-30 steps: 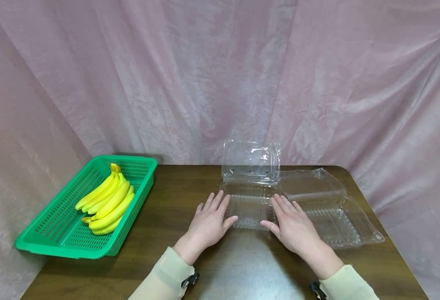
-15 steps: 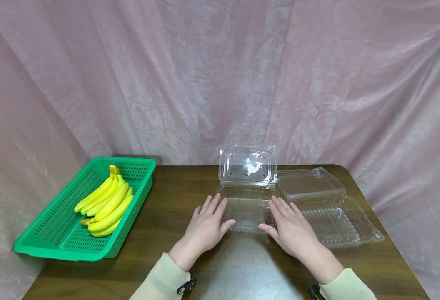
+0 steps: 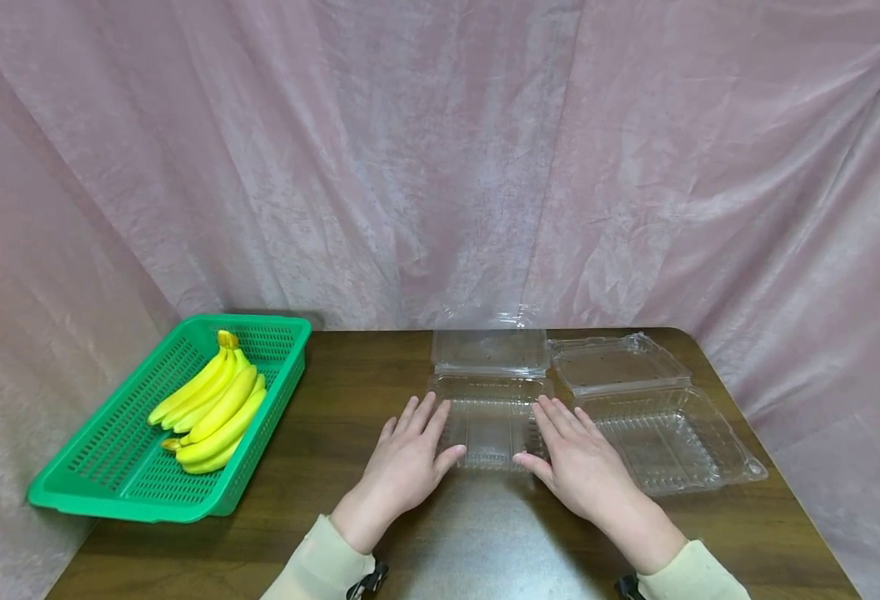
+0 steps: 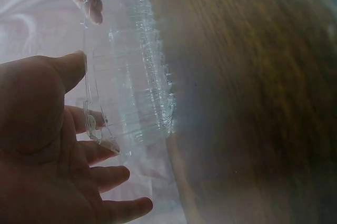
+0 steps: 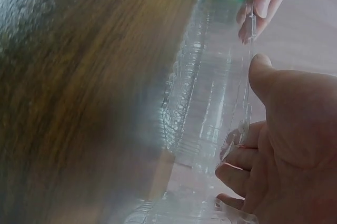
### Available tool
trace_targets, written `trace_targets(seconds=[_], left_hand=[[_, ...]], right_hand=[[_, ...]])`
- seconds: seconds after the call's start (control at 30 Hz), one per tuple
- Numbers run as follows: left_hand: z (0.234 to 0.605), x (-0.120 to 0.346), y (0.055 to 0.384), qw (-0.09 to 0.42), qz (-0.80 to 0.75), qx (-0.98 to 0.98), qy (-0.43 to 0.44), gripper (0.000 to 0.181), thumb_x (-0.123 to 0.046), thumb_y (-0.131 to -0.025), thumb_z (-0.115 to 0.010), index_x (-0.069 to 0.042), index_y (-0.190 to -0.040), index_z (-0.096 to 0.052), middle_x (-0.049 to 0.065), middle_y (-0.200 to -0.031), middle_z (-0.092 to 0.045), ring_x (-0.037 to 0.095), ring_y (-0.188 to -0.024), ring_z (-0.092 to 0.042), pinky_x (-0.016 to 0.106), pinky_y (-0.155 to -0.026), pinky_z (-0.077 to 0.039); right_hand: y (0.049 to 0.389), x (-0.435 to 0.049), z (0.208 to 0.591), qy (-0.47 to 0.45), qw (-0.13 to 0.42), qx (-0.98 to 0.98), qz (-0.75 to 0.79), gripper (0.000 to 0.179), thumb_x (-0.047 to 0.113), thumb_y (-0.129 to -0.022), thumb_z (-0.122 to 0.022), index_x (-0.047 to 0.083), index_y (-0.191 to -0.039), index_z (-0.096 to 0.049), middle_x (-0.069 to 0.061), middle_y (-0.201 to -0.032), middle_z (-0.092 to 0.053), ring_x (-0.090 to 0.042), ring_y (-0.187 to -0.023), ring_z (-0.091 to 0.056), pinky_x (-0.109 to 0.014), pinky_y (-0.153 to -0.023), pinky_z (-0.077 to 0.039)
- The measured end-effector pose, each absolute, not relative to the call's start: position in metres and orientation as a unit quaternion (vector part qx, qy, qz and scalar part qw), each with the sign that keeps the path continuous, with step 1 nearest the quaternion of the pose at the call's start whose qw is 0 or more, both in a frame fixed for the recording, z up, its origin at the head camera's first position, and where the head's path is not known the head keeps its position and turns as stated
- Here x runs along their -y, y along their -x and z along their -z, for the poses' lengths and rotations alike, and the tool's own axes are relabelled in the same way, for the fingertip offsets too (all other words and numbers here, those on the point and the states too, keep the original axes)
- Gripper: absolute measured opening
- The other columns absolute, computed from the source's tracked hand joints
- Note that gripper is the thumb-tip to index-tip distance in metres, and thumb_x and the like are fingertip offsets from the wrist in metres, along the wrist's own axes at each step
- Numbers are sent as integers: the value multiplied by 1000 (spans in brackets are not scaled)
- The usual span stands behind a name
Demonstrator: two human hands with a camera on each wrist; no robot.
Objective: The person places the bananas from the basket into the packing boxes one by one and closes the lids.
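Note:
A clear plastic clamshell container (image 3: 488,429) lies unfolded on the table between both hands, its lid (image 3: 490,352) leaning back at the far side. My left hand (image 3: 402,467) is at its left side and my right hand (image 3: 582,467) at its right, fingers extended and thumbs by the near corners. In the left wrist view the thumb of the left hand (image 4: 47,139) touches the container's rim (image 4: 89,87). From the right wrist, the fingers of the right hand (image 5: 295,129) lie along the clear container wall (image 5: 210,87).
A second unfolded clear container (image 3: 668,446) lies just right of the first, near the table's right edge. On the left stands a green plastic basket (image 3: 121,492) with bananas (image 3: 218,408) in it. A pink curtain (image 3: 380,167) hangs behind the wooden table (image 3: 485,550).
The container between my hands has shifted slightly nearer and to the left, with both hands moving along. Its lid has tipped further back. The basket and second container stay in place.

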State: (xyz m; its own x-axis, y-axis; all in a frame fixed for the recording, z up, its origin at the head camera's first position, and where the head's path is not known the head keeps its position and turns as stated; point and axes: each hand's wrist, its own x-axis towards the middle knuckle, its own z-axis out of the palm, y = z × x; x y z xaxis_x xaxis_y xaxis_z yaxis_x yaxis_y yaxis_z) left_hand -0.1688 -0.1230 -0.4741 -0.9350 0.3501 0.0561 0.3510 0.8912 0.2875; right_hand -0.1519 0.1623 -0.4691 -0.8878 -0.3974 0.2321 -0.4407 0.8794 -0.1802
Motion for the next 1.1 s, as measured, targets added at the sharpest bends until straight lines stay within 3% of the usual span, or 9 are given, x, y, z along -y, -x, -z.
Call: trace_targets(seconds=[0.67,1.1], left_hand=[[473,135,158,2,157,973,168,77,-58,-113,-55,-13,-173,-39,16,-180,-29,41,-166,-21,72,-125,-28],[472,146,153,11,155,975,162,76,-57,-113,-57,-12,-172,-40,17,-179,-30,41,-166,-23,71,-125,-29]], right_hand=[[148,-157,473,-245,117,955,-123,86,55,-106,-70,-9,-160,-49,-26,-168,-46,-42,-155,-45,-57,-129,-31],[149,-154,477,-236,90,956,-149,89,58,-107,-65,-9,-163,-45,-26,-173,-37,-41,-161,-35,-56,-130,-29]])
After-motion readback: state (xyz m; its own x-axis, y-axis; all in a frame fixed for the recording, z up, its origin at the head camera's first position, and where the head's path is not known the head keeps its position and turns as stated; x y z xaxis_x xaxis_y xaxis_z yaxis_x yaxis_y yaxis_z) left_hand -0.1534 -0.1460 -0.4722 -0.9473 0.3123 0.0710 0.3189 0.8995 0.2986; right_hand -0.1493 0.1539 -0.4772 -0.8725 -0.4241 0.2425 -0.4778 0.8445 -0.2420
